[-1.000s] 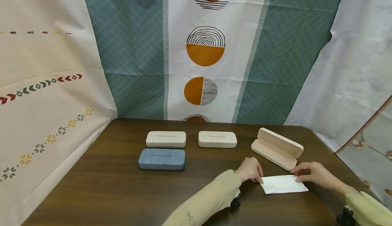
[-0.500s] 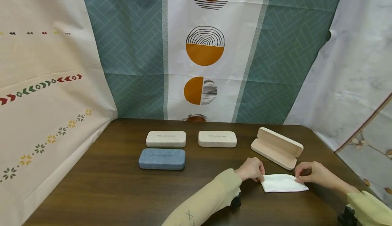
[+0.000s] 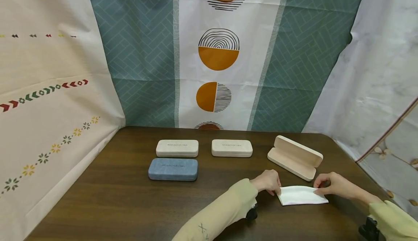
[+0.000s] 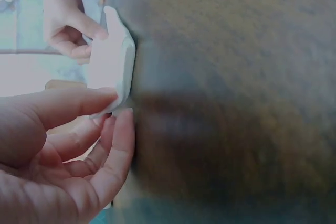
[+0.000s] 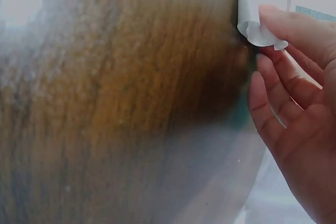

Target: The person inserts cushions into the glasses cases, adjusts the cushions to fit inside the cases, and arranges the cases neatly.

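Note:
A folded white cloth (image 3: 298, 196) lies near the right front of the table, slightly bowed up along its far edge. My left hand (image 3: 268, 181) pinches its left end between thumb and fingers; in the left wrist view the thumb (image 4: 89, 102) presses on top of the cloth (image 4: 113, 66). At the other end my right hand (image 3: 336, 185) pinches the cloth. The right wrist view shows a rolled, layered end of the cloth (image 5: 257, 30) under the right thumb. Just behind the cloth stands an open cream glasses case (image 3: 292, 163), its lid raised toward the back right.
Two closed cream glasses cases stand toward the back, a left one (image 3: 177, 148) and a middle one (image 3: 232, 148). A closed blue glasses case (image 3: 173, 170) lies in front of the left one. Fabric hangings (image 3: 147, 52) surround the brown table (image 3: 107, 193).
Since one second ago the cloth's far edge has lifted into a slight bow and its near edge has shifted back a little. Both hands keep their grip; the cases have not moved.

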Demonstrator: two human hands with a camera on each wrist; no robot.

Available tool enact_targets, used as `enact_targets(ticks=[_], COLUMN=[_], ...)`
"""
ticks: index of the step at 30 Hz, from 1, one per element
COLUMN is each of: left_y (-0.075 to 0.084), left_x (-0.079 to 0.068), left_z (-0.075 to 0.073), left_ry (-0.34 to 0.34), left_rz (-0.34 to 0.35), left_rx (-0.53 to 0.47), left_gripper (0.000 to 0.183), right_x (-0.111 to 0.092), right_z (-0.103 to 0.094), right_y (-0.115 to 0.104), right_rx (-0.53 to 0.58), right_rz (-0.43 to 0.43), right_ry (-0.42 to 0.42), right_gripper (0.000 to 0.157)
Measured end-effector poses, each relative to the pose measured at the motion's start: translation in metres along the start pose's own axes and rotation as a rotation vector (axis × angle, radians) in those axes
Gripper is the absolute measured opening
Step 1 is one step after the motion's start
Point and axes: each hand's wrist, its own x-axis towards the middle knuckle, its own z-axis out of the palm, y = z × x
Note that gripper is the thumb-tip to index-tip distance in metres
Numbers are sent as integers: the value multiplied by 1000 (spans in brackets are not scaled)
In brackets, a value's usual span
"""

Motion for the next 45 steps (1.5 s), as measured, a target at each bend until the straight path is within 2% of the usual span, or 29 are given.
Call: enact_targets(ticks=[3,6,11,14,17,22,23,27,29,30,35,39,41,45], left_y=[-2,-5,-14,-21,-30,-43,-47,-54,-57,-57,-65,-68,-69,-68], left_x=[-1,-1,-1,0,3,8,10,10,11,9,12,15,17,18], left_z=[-6,-14,-26,-28,-27,-23,-21,-22,-24,-27,-30,-32,-33,-35], left_ry=[-42,-77,-61,-2,97,232,257,287,309,312,380,436,442,415], left_rz=[27,40,42,60,99,187,227,263,260,230,209,195,191,164], left_rx=[-48,-164,-355,-467,-590,-742,-751,-815,-831,-836,-789,-807,-825,-758], left_gripper=[14,10,12,14,16,22,23,27,28,27,19,23,25,17], right_x=[1,4,11,14,18,28,30,36,39,40,45,49,51,52], right_z=[0,0,-1,2,8,21,24,31,34,35,38,40,41,42], right_y=[-1,-4,-11,-14,-17,-23,-24,-26,-26,-26,-26,-27,-28,-28], right_rx=[90,228,391,436,506,600,610,621,625,623,585,567,571,569], right_rz=[33,86,195,246,305,328,329,300,286,281,268,268,268,284], right_ry=[-17,-30,-10,45,141,298,324,388,406,415,464,490,495,508], right_gripper=[15,11,5,6,11,22,24,20,17,15,9,10,10,10])
